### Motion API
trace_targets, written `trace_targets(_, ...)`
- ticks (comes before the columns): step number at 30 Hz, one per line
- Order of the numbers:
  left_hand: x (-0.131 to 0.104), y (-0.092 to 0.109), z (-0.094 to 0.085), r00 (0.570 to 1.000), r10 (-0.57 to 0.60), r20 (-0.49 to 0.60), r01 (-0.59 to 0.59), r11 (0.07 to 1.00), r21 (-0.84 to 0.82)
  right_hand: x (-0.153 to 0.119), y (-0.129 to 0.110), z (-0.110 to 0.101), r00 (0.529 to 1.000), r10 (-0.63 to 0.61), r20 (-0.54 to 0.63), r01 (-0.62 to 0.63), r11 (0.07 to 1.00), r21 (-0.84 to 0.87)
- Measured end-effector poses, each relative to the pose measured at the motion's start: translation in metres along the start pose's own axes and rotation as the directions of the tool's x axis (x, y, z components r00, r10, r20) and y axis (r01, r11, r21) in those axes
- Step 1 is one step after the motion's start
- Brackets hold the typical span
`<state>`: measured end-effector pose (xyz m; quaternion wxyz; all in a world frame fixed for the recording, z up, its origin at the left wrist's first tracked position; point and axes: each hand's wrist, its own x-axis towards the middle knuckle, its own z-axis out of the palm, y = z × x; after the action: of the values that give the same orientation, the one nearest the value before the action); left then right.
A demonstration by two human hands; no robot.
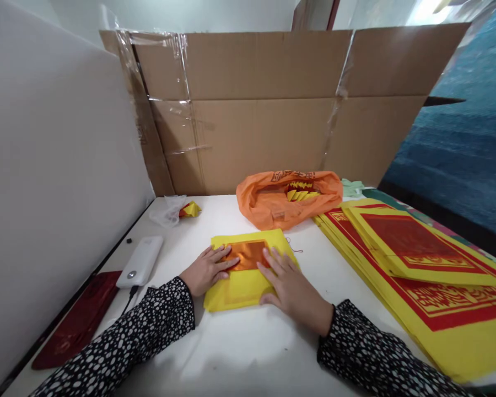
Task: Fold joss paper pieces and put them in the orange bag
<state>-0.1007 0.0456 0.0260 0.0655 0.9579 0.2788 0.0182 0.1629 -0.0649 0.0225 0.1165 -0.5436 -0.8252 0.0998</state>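
A yellow paper sheet [240, 292] with a shiny orange foil panel [250, 255] lies flat on the white table in front of me. It may be one of several layers; I cannot tell how many. My left hand [209, 268] rests on its left side, fingers stretched over the foil's left end. My right hand [289, 284] lies flat on the right side, fingertips at the foil's right end and the thumb near the lower edge. Both hands are open and hold nothing between the fingers. The palms hide parts of the sheet's side edges.
An orange plastic bag [252, 201] with folded yellow paper pieces [301, 195] stands behind the sheet. Stacked yellow and red printed papers [434, 314] lie at right. At left are a white power bank [143, 260], a dark red pouch [80, 320] and a clear bag [169, 211]. Cardboard [260, 121] walls the back.
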Motion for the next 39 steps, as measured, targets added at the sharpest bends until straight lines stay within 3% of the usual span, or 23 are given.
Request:
trace_targets(4,0.002,-0.008,0.002,0.997,0.073,-0.035,-0.072,0.997,0.036,0.016,-0.017,0.012,0.992,-0.114,0.051,0.11,0.99,0.086)
trace_targets(11,-0.006,-0.015,-0.001,0.983,0.171,-0.059,-0.164,0.98,0.114,0.016,-0.021,0.019,0.993,-0.058,0.104,0.04,0.985,0.168)
trace_targets(15,-0.006,-0.015,-0.012,0.987,0.154,-0.037,-0.154,0.988,0.005,0.014,-0.02,0.018,0.991,-0.055,0.119,0.031,0.981,0.193)
trace_targets(18,-0.007,-0.019,-0.012,0.988,0.126,-0.095,-0.135,0.986,-0.096,0.014,-0.016,0.014,0.985,-0.045,0.168,0.005,0.973,0.233)
trace_targets(21,-0.01,-0.025,-0.007,0.977,0.162,-0.142,-0.17,0.984,-0.049,0.016,-0.01,0.005,0.975,-0.067,0.212,0.002,0.957,0.289)
trace_targets(23,-0.011,-0.027,-0.003,0.967,0.212,-0.141,-0.211,0.977,0.028,0.02,-0.008,0.0,0.988,-0.043,0.146,-0.004,0.952,0.306)
trace_targets(26,-0.01,-0.02,0.001,0.948,0.26,-0.183,-0.238,0.962,0.134,0.03,-0.012,-0.003,0.995,0.011,-0.096,0.011,0.973,0.229)
trace_targets(28,-0.008,-0.006,0.001,0.941,0.25,-0.228,-0.214,0.962,0.171,0.037,-0.017,0.001,0.979,-0.051,-0.196,0.078,0.988,0.132)
trace_targets(34,-0.008,0.04,-0.004,0.985,-0.05,-0.165,0.057,0.997,0.042,0.045,-0.018,0.029,0.949,-0.257,-0.184,0.247,0.966,-0.079)
trace_targets(36,-0.011,0.043,-0.006,0.984,-0.086,-0.154,0.084,0.996,-0.021,0.044,-0.013,0.033,0.936,-0.308,-0.172,0.289,0.949,-0.127)
trace_targets(39,-0.016,0.035,-0.005,0.981,-0.046,-0.186,0.033,0.997,-0.071,0.044,-0.009,0.029,0.929,-0.336,-0.158,0.316,0.938,-0.14)
